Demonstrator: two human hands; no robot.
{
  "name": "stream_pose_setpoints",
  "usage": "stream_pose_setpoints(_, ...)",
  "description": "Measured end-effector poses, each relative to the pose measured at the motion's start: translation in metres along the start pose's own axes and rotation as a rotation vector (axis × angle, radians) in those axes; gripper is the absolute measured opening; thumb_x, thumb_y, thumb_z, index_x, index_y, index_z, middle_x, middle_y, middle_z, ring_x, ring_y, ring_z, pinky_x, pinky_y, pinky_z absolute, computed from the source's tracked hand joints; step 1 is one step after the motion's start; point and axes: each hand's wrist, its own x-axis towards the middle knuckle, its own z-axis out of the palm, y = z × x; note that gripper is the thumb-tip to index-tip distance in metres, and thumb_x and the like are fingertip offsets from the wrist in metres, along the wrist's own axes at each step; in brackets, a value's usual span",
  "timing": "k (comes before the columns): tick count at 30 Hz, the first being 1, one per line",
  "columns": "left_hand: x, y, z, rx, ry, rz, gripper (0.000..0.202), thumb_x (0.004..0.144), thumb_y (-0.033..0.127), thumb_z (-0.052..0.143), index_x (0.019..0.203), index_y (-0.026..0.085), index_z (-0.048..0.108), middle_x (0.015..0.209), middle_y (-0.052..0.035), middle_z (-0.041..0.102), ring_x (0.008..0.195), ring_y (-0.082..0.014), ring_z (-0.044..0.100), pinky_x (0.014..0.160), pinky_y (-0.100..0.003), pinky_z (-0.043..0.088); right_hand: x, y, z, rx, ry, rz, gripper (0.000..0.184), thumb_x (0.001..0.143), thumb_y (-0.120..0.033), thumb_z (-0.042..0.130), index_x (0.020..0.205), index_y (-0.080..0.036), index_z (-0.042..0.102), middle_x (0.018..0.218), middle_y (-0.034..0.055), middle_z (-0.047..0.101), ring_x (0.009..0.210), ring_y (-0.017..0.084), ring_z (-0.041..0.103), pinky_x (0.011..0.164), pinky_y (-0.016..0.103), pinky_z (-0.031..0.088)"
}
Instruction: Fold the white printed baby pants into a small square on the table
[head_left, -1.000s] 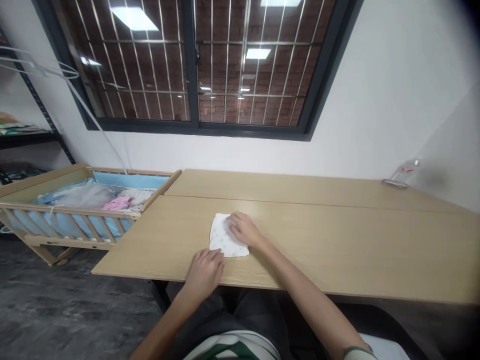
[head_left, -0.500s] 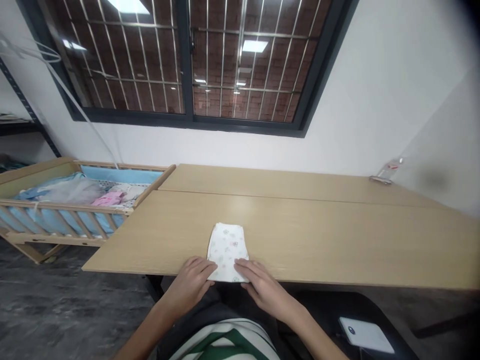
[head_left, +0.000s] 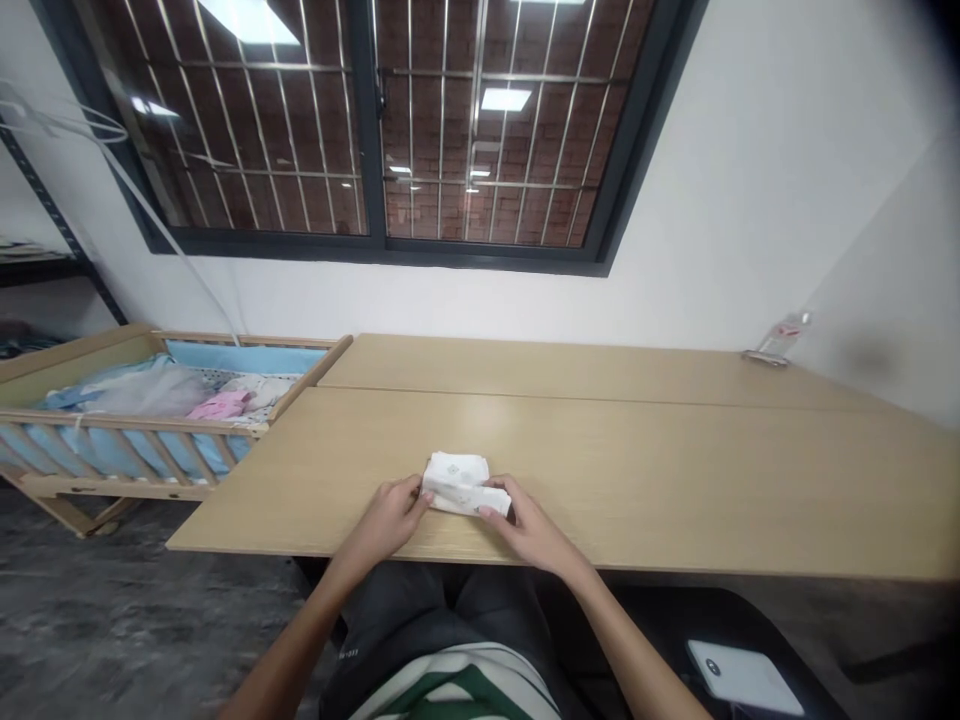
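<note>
Both hands pinch a small folded cloth [head_left: 457, 483] near the front edge of the table [head_left: 675, 480]: left hand [head_left: 390, 520] on its left end, right hand [head_left: 525, 520] on its right; its print is too small to read, fingertips partly tucked under
</note>
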Motion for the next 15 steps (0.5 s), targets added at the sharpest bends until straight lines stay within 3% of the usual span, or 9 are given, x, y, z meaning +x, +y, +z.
stream_pose_setpoints(2,0.008,0.002,0.004,0.006,0.037,-0.076,0.028,0.100,0.038,0.045,0.103,0.021,0.067,0.094,-0.0060,0.076,0.090,-0.0221,0.070,0.081,-0.030,0.050,0.010,0.006,0.002,0.030,0.036,0.014,0.046,0.093,-0.054,0.060,0.125,-0.022,0.055,0.118,0.0090,0.068,0.104,0.026,0.065,0.092,0.040,0.053)
stream_pose_setpoints(7,0.022,-0.003,0.018,0.096,0.098,-0.218,0.025,0.101,0.037,0.046,0.102,0.020,0.065,0.092,-0.0053,0.076,0.082,-0.0187,0.070,0.072,-0.026,0.047,0.040,0.026,0.014,0.129,0.213,0.089,0.044,0.090,-0.056,0.059,0.113,-0.019,0.054,0.097,0.0080,0.072,0.085,0.024,0.068,0.073,0.036,0.055)
stream_pose_setpoints(11,0.028,-0.006,0.024,0.161,0.127,-0.253,0.022,0.100,0.035,0.047,0.101,0.018,0.063,0.090,-0.0063,0.075,0.085,-0.0206,0.070,0.075,-0.029,0.046,0.057,0.041,0.023,0.033,0.359,0.161,0.042,0.085,-0.052,0.062,0.109,-0.019,0.053,0.078,0.0039,0.068,0.068,0.023,0.064,0.062,0.035,0.051)
stream_pose_setpoints(15,0.029,-0.004,0.028,0.239,0.162,-0.282,0.020,0.099,0.033,0.049,0.103,0.018,0.060,0.096,-0.0102,0.075,0.093,-0.0262,0.070,0.083,-0.035,0.045,0.060,0.047,0.026,-0.057,0.378,0.209,0.042,0.086,-0.047,0.059,0.116,-0.018,0.051,0.082,0.0061,0.069,0.073,0.025,0.066,0.067,0.038,0.053)
